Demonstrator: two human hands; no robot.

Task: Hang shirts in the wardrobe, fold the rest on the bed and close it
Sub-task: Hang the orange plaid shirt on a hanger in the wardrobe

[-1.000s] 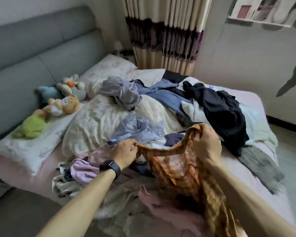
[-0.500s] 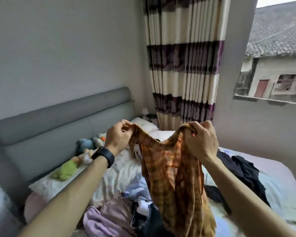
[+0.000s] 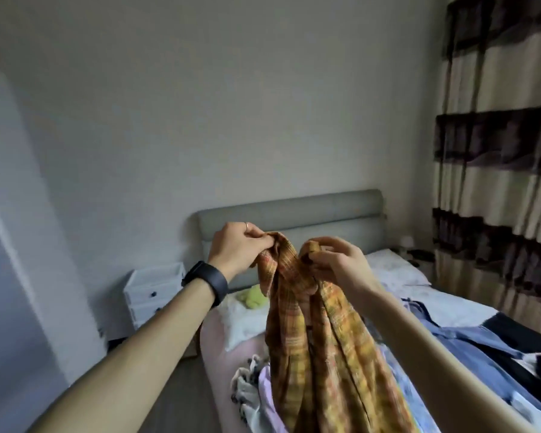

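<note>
My left hand (image 3: 236, 246) and right hand (image 3: 336, 264) pinch plaid shirt (image 3: 319, 354) by top edge, close together, shirt hanging over bed's (image 3: 214, 342) near left corner. Spread hands, find shoulders, keep hem off pile before hanging.

Camera: one wide-angle view, worn on my head
Facing: forward and a little down; across the bed (image 3: 217, 354) toward the grey headboard (image 3: 289, 214) and wall; curtain (image 3: 497, 151) at the right edge
Nearness: close; my left hand (image 3: 235, 248) and right hand (image 3: 341, 267) grip the plaid shirt (image 3: 319, 354) at arm's reach, mid-frame; my forearms enter from the bottom corners
</note>
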